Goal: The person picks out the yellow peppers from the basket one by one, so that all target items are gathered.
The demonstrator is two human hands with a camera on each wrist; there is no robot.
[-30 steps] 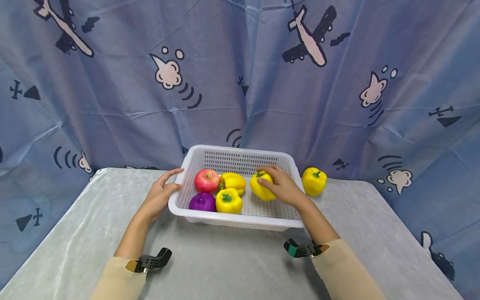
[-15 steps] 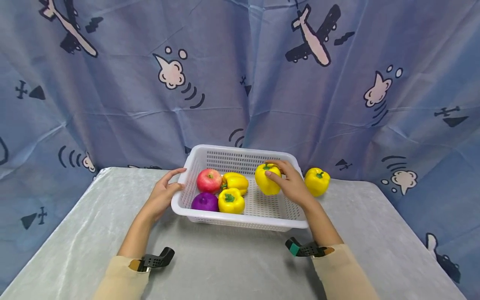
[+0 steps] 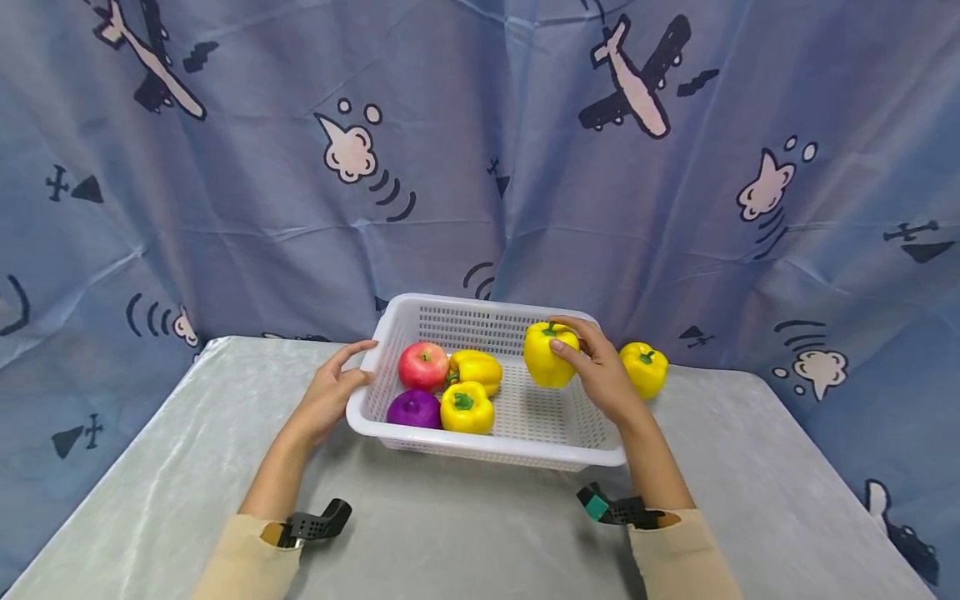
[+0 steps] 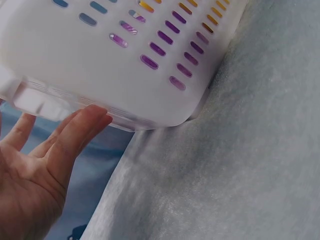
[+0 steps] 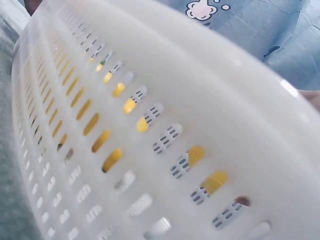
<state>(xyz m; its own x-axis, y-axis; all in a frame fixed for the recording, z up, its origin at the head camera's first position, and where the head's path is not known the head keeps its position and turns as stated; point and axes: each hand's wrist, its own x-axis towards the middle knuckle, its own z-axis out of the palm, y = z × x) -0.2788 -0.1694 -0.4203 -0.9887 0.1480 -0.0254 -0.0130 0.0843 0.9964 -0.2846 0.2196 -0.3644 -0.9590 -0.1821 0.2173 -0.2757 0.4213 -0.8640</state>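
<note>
Right of centre, R hand (image 3: 606, 382) holds yellow lobed bell pepper (image 3: 546, 360) over white slotted plastic basket (image 3: 517, 449); L hand (image 3: 328, 398), spread, touches its left rim. Prob. transfer step; next calls for steady grip.

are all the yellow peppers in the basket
No, one pepper sits on the table, outside the basket, just past its right end.
</note>
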